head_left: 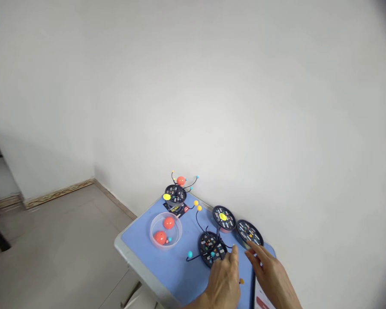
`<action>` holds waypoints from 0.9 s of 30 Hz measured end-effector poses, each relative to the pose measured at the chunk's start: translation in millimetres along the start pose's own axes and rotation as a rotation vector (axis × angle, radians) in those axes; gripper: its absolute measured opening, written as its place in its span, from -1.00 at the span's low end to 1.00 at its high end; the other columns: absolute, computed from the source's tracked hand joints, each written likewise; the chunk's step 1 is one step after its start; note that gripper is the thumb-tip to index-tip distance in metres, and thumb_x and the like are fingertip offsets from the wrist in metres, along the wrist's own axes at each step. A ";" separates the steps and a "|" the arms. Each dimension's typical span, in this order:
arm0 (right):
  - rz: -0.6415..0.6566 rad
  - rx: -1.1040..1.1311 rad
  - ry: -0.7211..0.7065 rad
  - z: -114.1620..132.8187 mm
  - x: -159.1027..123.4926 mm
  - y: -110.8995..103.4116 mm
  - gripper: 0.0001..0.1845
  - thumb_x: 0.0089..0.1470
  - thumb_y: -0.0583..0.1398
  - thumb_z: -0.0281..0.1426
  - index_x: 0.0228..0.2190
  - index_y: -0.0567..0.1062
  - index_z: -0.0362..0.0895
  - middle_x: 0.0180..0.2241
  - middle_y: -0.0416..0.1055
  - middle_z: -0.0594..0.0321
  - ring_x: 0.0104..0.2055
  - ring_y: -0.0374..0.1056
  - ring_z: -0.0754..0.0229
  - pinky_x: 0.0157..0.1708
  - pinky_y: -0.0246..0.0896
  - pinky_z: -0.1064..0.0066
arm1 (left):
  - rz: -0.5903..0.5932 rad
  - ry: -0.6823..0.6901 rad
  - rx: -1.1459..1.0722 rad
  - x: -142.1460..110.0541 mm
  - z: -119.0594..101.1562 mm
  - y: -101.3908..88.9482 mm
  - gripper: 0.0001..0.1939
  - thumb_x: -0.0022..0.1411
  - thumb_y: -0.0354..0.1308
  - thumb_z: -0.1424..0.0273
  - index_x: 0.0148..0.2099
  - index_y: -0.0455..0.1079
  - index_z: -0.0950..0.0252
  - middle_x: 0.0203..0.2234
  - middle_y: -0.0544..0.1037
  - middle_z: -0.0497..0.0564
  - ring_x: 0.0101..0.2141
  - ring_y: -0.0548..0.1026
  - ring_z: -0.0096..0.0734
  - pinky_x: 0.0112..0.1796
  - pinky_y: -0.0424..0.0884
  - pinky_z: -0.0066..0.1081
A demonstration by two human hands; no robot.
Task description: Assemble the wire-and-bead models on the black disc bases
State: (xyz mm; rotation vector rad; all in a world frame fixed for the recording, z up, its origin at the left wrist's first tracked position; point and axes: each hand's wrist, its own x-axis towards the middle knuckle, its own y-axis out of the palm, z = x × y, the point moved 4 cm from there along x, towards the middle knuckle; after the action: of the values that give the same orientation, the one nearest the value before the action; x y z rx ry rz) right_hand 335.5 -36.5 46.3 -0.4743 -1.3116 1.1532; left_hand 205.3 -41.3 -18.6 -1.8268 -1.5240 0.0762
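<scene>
A planet model with a round black base [206, 251] and thin curved black arms stands on the blue table [186, 279]. Several arms end in small balls, such as a teal ball [190, 254] and an orange ball [199, 208]. My left hand [224, 279] reaches over the base's near right edge, its fingertips closed at the end of one curved arm [225, 245]. To its right, my right hand [272, 272] hovers before a black-rimmed round tray, thumb and fingers drawn together; whatever they hold is too small to make out.
A clear round container [152, 234] holds red-orange half-spheres [169, 222] and tiny balls. Another assembled model [176, 194] stands at the far corner. Two round trays [223, 219] [250, 233] line the wall side. A phone or tablet [262, 298] lies at the near right.
</scene>
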 end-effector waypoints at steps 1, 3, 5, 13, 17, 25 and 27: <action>-0.011 -0.006 -0.001 3.8 -2.0 -2.9 -0.49 0.23 -0.03 -0.03 -0.21 0.54 -0.10 -0.39 0.61 0.08 -0.47 0.54 0.04 -0.54 0.41 0.32 | 0.012 0.062 0.048 -6.8 -3.4 -7.3 -0.36 0.13 -0.03 0.64 0.29 0.18 0.54 -0.15 0.60 0.37 -0.25 0.61 0.04 -0.27 0.56 -0.17; -0.026 0.003 -0.019 15.5 -4.3 -7.1 -0.49 0.22 -0.01 -0.02 -0.23 0.55 -0.10 -0.37 0.61 0.07 -0.47 0.54 0.06 -0.55 0.39 0.34 | 0.015 0.163 0.117 -22.1 -5.5 -27.4 -0.39 0.10 0.00 0.62 0.24 0.25 0.51 -0.24 0.62 0.32 -0.35 0.62 0.02 -0.39 0.57 -0.20; -0.014 0.046 -0.053 34.7 -3.5 -8.6 -0.52 0.22 0.01 -0.03 -0.27 0.56 -0.09 -0.34 0.61 0.06 -0.46 0.54 0.09 -0.54 0.37 0.38 | -0.056 0.233 0.143 -38.4 -0.2 -55.5 -0.48 0.14 -0.03 0.60 0.17 0.31 0.42 -0.31 0.62 0.24 -0.40 0.63 -0.05 -0.45 0.57 -0.25; 0.351 0.055 -0.219 157.6 41.0 25.2 -0.64 0.28 -0.02 -0.40 -0.42 0.52 -0.08 -0.41 0.49 0.19 -0.41 0.41 0.18 -0.40 0.20 0.42 | -0.520 0.146 0.249 -75.4 72.6 -184.5 -0.65 0.37 -0.15 0.55 0.05 0.38 0.26 -0.31 0.62 0.08 -0.34 0.60 -0.31 -0.33 0.55 -0.39; 0.577 -0.128 -0.315 194.3 70.2 74.6 -0.67 0.18 0.06 -0.56 -0.49 0.54 -0.11 -0.39 0.54 0.18 -0.29 0.44 0.16 -0.34 0.15 0.43 | -0.534 0.034 0.339 -74.8 101.7 -213.7 -0.66 0.37 -0.15 0.51 -0.08 0.47 0.25 -0.36 0.61 0.06 -0.35 0.57 -0.28 -0.35 0.53 -0.35; 0.818 -0.270 -0.363 202.7 80.8 155.0 -0.78 -0.09 0.26 -0.68 -0.43 0.58 -0.14 -0.34 0.59 0.16 -0.22 0.49 0.07 -0.29 0.26 0.36 | -0.494 -0.009 0.278 -77.6 122.6 -213.6 -0.63 0.38 -0.16 0.48 -0.09 0.50 0.23 -0.35 0.62 0.06 -0.33 0.57 -0.26 -0.31 0.54 -0.30; 0.855 -0.296 -0.366 201.9 77.2 163.7 -0.86 0.00 0.26 -0.62 -0.39 0.56 -0.17 -0.31 0.58 0.18 -0.20 0.48 0.10 -0.23 0.32 0.29 | -0.492 -0.006 0.264 -77.8 126.0 -212.0 -0.63 0.39 -0.15 0.45 -0.10 0.51 0.23 -0.34 0.62 0.07 -0.32 0.57 -0.25 -0.31 0.55 -0.29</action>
State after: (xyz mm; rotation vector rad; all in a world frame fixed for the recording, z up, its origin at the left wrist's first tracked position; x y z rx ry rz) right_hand 77.0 33.2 3.1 -1.1556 -1.6641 1.8111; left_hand -53.3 -43.0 -20.9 -1.2138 -1.8298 0.0440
